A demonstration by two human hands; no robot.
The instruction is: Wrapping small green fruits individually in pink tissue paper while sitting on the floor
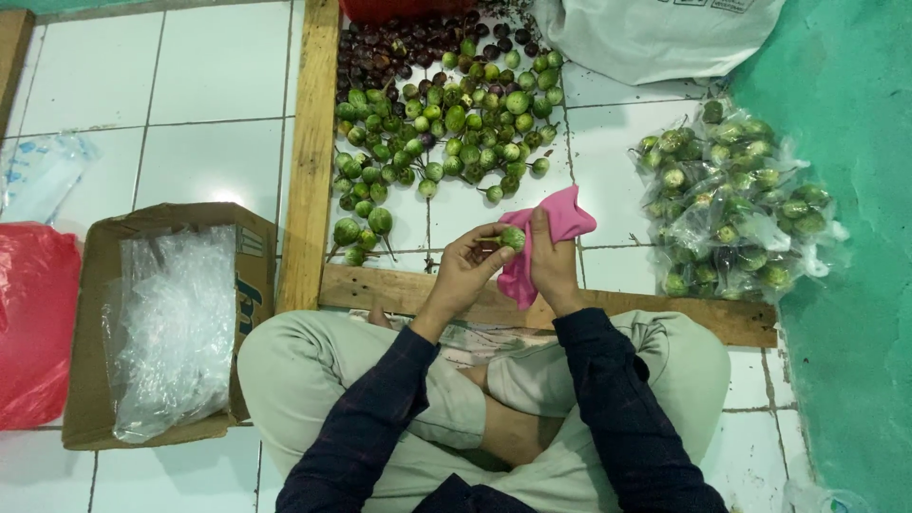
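Observation:
I sit cross-legged on a white tiled floor. My left hand [467,268] pinches a small round green eggplant [513,237] between its fingertips. My right hand [551,261] holds a pink cloth [560,228] pressed against that eggplant. Just beyond my hands lies a loose heap of small green eggplants [446,123], with several dark purple ones [389,52] at its far edge.
A wooden frame [312,152] borders the heap on the left and near side. Clear bags packed with green eggplants [731,204] lie at the right by a green wall. A cardboard box of clear plastic bags [171,318] stands at left, beside a red bag [33,323]. A white sack [655,33] lies at the top.

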